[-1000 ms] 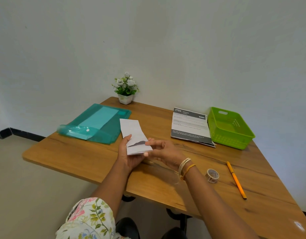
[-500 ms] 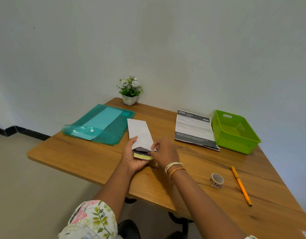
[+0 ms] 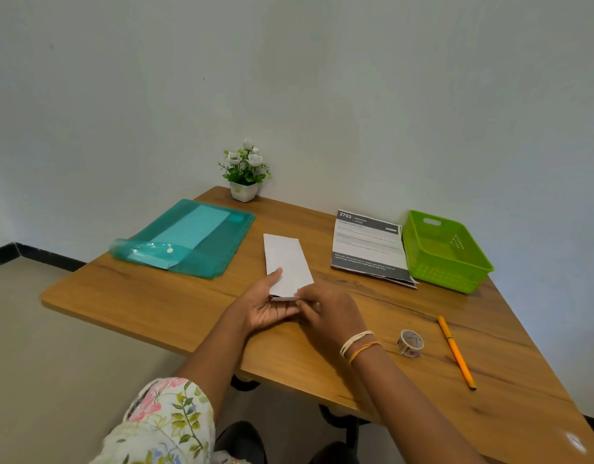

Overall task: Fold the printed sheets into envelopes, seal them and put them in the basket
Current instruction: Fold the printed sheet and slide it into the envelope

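Observation:
A long white envelope (image 3: 286, 261) lies over the middle of the wooden table (image 3: 155, 296), its near end held up. My left hand (image 3: 267, 306) grips that near end from the left, thumb on top. My right hand (image 3: 325, 309) pinches the same end from the right, over the dark edge of a folded sheet at the envelope's mouth. A small stack of printed sheets (image 3: 367, 247) with a dark header lies to the right. The green plastic basket (image 3: 443, 251) stands beside them at the far right and looks empty.
A teal plastic folder (image 3: 195, 239) lies open at the far left. A small potted plant (image 3: 244, 172) stands against the wall. A roll of patterned tape (image 3: 410, 343) and an orange pencil (image 3: 455, 351) lie right of my right wrist.
The folded sheet, partly sticking out of the envelope before, has gone almost fully inside. Both hands stayed at the near end, and the right hand closed in over the opening.

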The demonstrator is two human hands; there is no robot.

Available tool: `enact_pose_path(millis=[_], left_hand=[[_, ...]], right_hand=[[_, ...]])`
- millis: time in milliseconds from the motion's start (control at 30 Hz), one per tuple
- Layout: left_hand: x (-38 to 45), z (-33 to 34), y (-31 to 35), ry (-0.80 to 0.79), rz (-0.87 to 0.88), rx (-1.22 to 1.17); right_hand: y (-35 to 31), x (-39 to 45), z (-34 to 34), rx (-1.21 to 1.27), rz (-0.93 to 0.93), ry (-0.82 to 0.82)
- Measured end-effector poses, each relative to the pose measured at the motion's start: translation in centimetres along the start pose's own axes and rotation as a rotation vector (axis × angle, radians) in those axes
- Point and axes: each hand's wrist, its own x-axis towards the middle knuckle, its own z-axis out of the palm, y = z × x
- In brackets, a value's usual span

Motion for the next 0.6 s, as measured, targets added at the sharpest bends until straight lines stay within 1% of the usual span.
enact_pose_path(millis=[67, 133, 200, 233, 267, 333, 367, 400, 467, 567, 600], left_hand=[[0.1, 0.6, 0.1, 0.014, -0.04, 0.159], [0.1, 1.5, 0.3, 0.061, -0.05, 0.301], [0.5, 2.1, 0.3, 0.162, 0.003, 0.489], [0.9, 2.2, 0.2, 0.259, 0.073, 0.622], [1.3, 2.2, 0.0, 0.386, 0.18, 0.771], [1.6, 1.5, -0.4, 0.618, 0.452, 1.069], [1.2, 1.1, -0.7, 0.675, 0.585, 1.177], [0.6, 0.5, -1.1, 0.683, 0.692, 1.271], [-0.6, -0.9, -1.8, 0.59, 0.826, 1.478], [-2.2, -2.2, -2.9, 0.363, 0.875, 1.816], [-2.4, -2.2, -3.1, 0.284, 0.889, 1.895]], right_hand=[[0.6, -0.7, 0.0, -0.049, 0.007, 0.023], [1.2, -1.3, 0.2, -0.075, 0.03, 0.036], [1.6, -1.8, 0.6, -0.091, 0.068, 0.014], [1.8, -2.0, 0.8, -0.087, 0.095, -0.002], [2.0, -2.1, 1.0, -0.073, 0.13, -0.021], [2.3, -2.1, 1.1, -0.002, 0.216, -0.062], [2.4, -1.9, 1.1, 0.058, 0.257, -0.076], [2.5, -1.8, 1.2, 0.126, 0.295, -0.084], [2.7, -1.5, 1.2, 0.26, 0.365, -0.084], [3.0, -1.4, 1.2, 0.405, 0.423, -0.061], [3.1, -1.4, 1.2, 0.432, 0.428, -0.049]])
